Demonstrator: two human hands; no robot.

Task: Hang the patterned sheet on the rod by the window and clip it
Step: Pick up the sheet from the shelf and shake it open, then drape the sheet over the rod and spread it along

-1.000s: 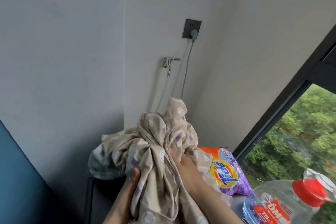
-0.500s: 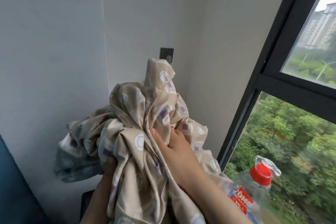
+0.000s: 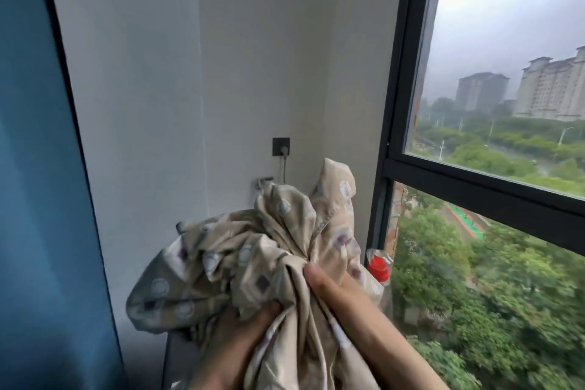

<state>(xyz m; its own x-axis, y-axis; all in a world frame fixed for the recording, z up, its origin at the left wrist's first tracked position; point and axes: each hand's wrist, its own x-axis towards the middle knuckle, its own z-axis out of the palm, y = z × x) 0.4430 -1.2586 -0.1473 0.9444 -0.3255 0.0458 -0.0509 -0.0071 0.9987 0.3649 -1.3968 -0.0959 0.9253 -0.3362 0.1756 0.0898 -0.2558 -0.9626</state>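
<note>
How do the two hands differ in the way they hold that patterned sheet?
The right hand sits higher than the left hand, nearer the window. The right hand's thumb shows on top of the folds; the left hand's fingers are mostly hidden in them. Both grip the bunched patterned sheet.

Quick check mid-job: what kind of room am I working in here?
Probably a laundry corner of a high-rise flat: a chrome wall tap and a dark square wall socket with a grey plug sit in the corner, and the black-framed window looks down on treetops and apartment blocks.
</note>
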